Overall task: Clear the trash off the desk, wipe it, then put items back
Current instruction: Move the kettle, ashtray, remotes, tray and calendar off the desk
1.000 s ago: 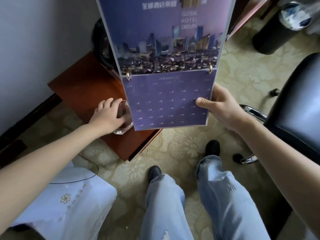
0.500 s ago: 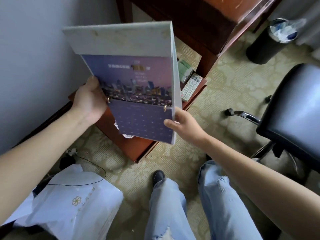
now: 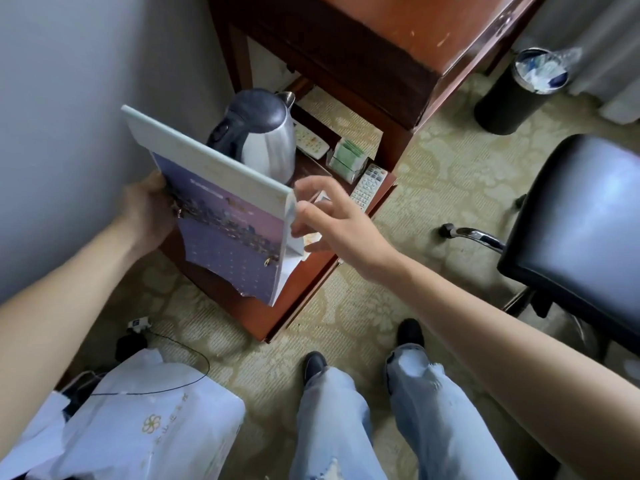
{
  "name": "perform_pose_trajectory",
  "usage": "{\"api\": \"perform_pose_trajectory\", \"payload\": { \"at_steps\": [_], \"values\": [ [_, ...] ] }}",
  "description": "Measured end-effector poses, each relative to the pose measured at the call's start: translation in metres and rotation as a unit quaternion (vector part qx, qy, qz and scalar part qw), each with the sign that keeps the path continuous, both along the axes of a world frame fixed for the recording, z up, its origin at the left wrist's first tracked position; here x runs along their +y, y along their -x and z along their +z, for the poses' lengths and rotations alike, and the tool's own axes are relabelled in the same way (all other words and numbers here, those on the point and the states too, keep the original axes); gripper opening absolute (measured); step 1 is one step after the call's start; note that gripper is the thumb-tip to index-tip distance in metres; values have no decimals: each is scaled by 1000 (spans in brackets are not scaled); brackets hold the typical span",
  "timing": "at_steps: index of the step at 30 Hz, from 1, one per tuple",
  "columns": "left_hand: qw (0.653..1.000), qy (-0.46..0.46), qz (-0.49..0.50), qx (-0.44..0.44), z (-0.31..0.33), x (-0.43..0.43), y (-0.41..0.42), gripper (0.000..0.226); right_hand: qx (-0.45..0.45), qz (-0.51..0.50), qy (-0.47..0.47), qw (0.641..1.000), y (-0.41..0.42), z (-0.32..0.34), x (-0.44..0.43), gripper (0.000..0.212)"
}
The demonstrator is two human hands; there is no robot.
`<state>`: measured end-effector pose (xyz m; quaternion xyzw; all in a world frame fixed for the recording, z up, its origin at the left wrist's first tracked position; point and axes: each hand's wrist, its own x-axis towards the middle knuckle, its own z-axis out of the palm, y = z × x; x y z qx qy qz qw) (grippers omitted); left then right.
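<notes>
Calendar [image 3: 228, 230] is up off the low wooden stand [image 3: 311, 282], tilted, right in front of the kettle [image 3: 266, 133] and covering its lower left side. My left hand [image 3: 149, 209] grips its left edge, thumb on the front. My right hand [image 3: 332, 220] is loose and spread wide on the side away from that, holding nothing; the fingertips are just beside the calendar's right edge, and I honestly can't tell if they touch it. Front page is purple with a night skyline photo and a date grid hung on two gold rings. There's a line of print above the skyline, but it's too blurry to read. Bottom corner looks ragged. Right of the kettle, on the same stand, sit a white card with dots [image 3: 310, 142], a clear holder of green packets [image 3: 348, 157] and a white remote [image 3: 369, 187]. The desk [image 3: 415, 39] is behind the kettle, and a black bin [image 3: 516, 95] with a plastic liner is far off to its right. Well in front of the kettle, on the carpet, there's a white bag [image 3: 149, 424] with a gold flower logo and gold lettering I can't make out.
</notes>
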<state>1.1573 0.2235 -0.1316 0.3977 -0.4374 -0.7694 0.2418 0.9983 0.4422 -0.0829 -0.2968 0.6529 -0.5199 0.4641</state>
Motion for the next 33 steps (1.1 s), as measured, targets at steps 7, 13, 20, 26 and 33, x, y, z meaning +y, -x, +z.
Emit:
{"api": "perform_pose_trajectory", "payload": {
  "at_steps": [7,13,20,26,33],
  "values": [
    [997,23,32,-62,10,-10,13,40,-15,93,-70,993,-19,-8,-15,35],
    [987,49,72,-133,17,-27,10,26,-32,61,-88,994,-26,-11,-37,36],
    [979,89,124,-138,50,-34,12,23,15,60,-108,992,-31,-9,-51,32],
    [934,260,88,-229,65,-45,8,30,123,83,-144,978,-27,-6,-62,25],
    [773,548,-61,-315,117,-22,24,31,408,153,-120,892,-2,26,-51,21]
  ]
}}
